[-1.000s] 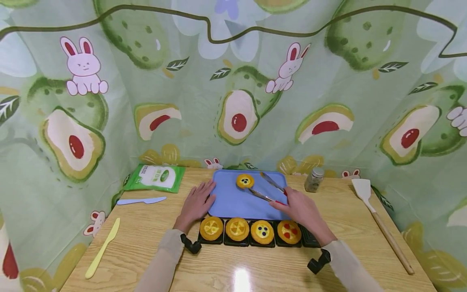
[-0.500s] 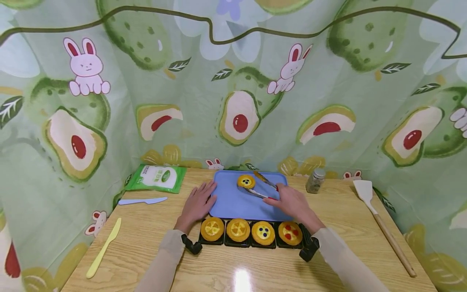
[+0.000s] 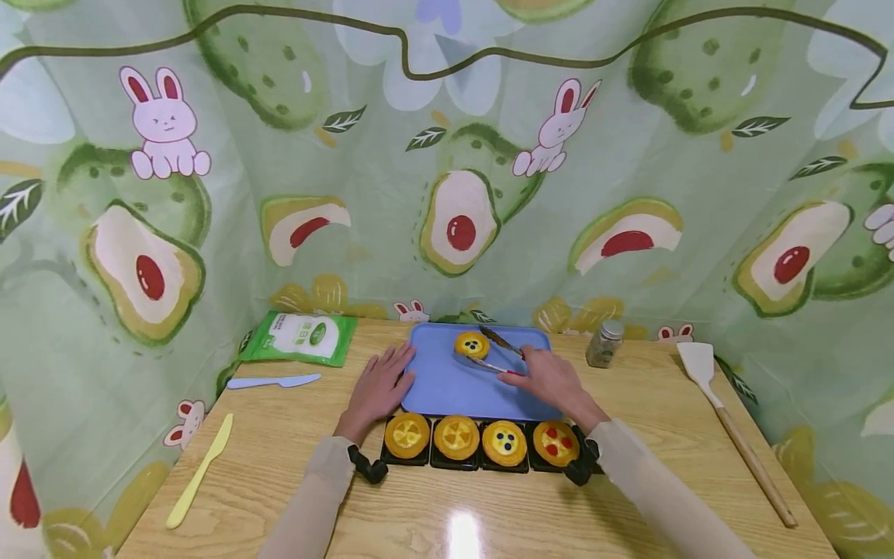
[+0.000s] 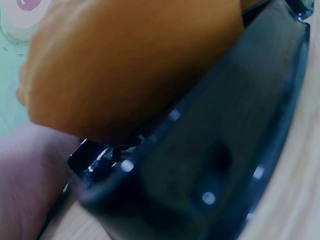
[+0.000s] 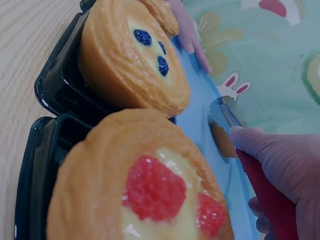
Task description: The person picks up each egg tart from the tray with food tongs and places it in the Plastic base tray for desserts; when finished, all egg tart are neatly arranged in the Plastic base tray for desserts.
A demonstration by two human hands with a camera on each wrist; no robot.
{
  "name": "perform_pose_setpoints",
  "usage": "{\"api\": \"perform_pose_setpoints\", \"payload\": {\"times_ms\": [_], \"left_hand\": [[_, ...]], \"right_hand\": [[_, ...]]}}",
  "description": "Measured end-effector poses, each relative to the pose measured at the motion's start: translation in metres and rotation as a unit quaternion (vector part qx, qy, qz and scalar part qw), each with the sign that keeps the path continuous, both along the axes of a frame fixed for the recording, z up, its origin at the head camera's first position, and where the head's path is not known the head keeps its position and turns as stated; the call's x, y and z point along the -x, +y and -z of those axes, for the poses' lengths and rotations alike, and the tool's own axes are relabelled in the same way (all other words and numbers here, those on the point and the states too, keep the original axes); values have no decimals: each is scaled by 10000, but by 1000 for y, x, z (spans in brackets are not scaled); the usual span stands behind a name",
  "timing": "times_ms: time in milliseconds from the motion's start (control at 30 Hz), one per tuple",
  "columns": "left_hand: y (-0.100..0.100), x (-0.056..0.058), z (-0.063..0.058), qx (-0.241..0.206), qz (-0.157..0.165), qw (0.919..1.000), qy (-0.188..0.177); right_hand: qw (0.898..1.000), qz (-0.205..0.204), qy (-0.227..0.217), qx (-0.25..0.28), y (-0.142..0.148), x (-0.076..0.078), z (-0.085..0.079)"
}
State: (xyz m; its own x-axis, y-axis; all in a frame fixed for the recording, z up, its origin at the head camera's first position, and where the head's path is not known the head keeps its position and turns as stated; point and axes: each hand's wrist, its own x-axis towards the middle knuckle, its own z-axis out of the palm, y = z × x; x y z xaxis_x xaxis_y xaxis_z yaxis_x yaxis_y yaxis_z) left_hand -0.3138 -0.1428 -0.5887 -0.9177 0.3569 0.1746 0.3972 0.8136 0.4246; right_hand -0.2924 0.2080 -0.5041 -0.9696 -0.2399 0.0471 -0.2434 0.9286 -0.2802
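Note:
My right hand (image 3: 553, 380) grips metal tongs (image 3: 494, 366) by their red handles (image 5: 267, 197). The tongs' arms are spread over the blue tray (image 3: 447, 397), one tip at the near side of a blueberry-topped egg tart (image 3: 472, 344), the other beyond it to the upper right. Flat on the tray's left edge lies my left hand (image 3: 379, 386), its fingers straight. In front of the tray is a row of tarts in black holders, one with blueberries (image 3: 504, 442) and one with red berries (image 3: 556, 443). A tart's side (image 4: 135, 65) fills much of the left wrist view.
Back left lie a green-and-white bag (image 3: 307, 339) and a blue knife (image 3: 275, 382), with a yellow knife (image 3: 200, 471) nearer. A glass shaker jar (image 3: 604, 344) stands right of the tray. Farther right lies a white spatula (image 3: 733, 431). A printed curtain (image 3: 377, 233) surrounds the table.
My right hand has moved left and slightly forward with the tongs, bringing their arms to the tart on the tray. The left hand stays in place.

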Motion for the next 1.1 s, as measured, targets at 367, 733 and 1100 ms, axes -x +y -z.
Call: {"api": "perform_pose_setpoints", "payload": {"times_ms": [367, 733, 1100], "left_hand": [[0, 2, 2, 0, -12, 10000, -41], [0, 4, 7, -107, 36, 9998, 150], [0, 2, 3, -13, 3, 10000, 25]], "right_hand": [[9999, 32, 58, -116, -6, 8, 7], [9991, -158, 380, -54, -6, 9, 16], [9989, -117, 446, -118, -7, 6, 16]]}}
